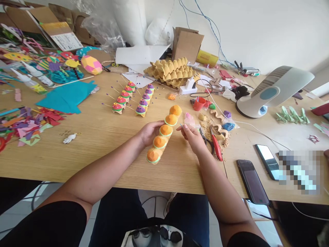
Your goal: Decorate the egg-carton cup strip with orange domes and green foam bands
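Observation:
My left hand (151, 133) is closed on an egg-carton strip (159, 141), held at a slant above the table. The strip's row of cups is painted orange with pale green rims. To its right, my right hand (191, 135) pinches a small, thin blue piece (181, 126), too small to make out fully. Farther back stand two decorated egg-carton strips: a red and green one (121, 99) and a purple and yellow one (144, 100). Thin sticks with dark tips poke out of both.
Scissors (205, 139) and a red-handled cutter (217, 147) lie beside my right hand, near shavings. Behind are a red cup (199, 104), stacked egg trays (172, 72) and a white fan (272, 91). Phones (252, 181) lie right; paper scraps (28, 127) and blue paper (68, 96) left.

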The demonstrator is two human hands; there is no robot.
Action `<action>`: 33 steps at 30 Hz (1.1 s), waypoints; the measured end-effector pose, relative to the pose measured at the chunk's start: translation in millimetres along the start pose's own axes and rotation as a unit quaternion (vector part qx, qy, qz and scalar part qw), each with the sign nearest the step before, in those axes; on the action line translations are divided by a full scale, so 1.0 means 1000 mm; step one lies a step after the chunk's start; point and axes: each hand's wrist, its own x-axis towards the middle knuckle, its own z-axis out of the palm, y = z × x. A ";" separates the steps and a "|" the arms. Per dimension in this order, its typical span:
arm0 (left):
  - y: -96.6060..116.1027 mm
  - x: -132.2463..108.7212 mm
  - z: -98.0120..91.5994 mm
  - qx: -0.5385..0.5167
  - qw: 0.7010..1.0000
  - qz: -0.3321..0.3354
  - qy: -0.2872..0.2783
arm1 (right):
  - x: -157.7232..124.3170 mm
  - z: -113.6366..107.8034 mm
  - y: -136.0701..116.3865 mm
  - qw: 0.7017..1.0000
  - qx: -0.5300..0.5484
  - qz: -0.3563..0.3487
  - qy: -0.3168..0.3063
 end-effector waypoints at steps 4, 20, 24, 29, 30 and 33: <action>-0.001 0.002 -0.002 -0.007 1.000 -0.009 -0.002 | 0.003 -0.001 0.004 0.999 -0.021 -0.010 0.036; -0.001 0.000 0.000 0.020 0.999 -0.046 -0.021 | 0.010 -0.006 0.004 0.966 -0.185 -0.170 0.068; -0.002 0.000 0.000 0.033 0.998 -0.046 -0.018 | 0.010 -0.006 0.004 0.967 -0.175 -0.176 0.064; -0.002 0.000 0.001 0.037 0.998 -0.048 -0.012 | 0.009 -0.005 0.003 0.969 -0.168 -0.172 0.054; -0.002 0.000 0.001 0.037 0.998 -0.048 -0.013 | 0.009 -0.005 0.003 0.969 -0.170 -0.174 0.050; -0.001 -0.001 0.002 0.035 0.997 -0.058 -0.022 | 0.010 -0.004 0.004 0.968 -0.175 -0.174 0.049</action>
